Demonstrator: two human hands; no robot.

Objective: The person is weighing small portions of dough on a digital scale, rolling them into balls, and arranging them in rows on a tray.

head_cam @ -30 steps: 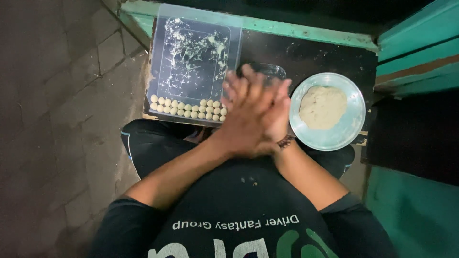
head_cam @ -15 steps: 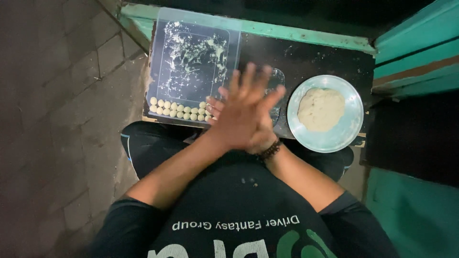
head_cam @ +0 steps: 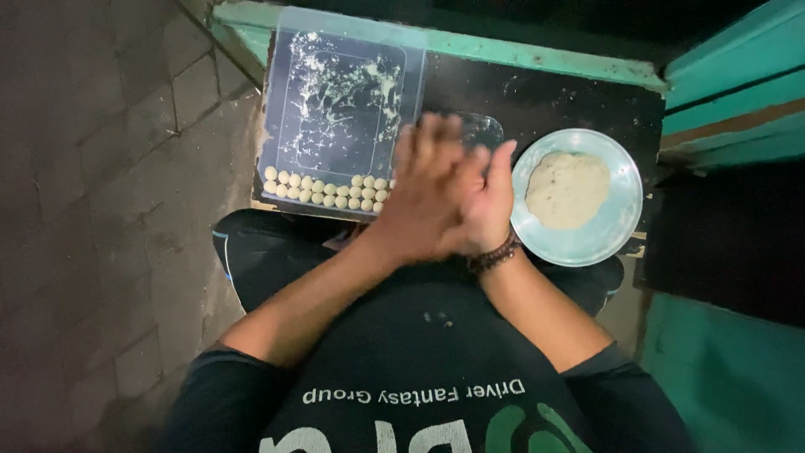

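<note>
Two hands: left hand [head_cam: 423,189] flat over right hand [head_cam: 482,201], palms pressed; contents unseen.
Dough balls [head_cam: 323,189]: 9 o'clock, tray [head_cam: 289,101].
Dough plate [head_cam: 616,222]: 3 o'clock.

We see a brown beaded bracelet [head_cam: 493,254], a black printed shirt [head_cam: 419,369], grey paving bricks [head_cam: 92,193] and a green-painted wooden ledge [head_cam: 537,57].

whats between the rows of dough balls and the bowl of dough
In the head view, the person's pressed-together hands, left hand over right hand, sit between the dough balls and the bowl.
</note>
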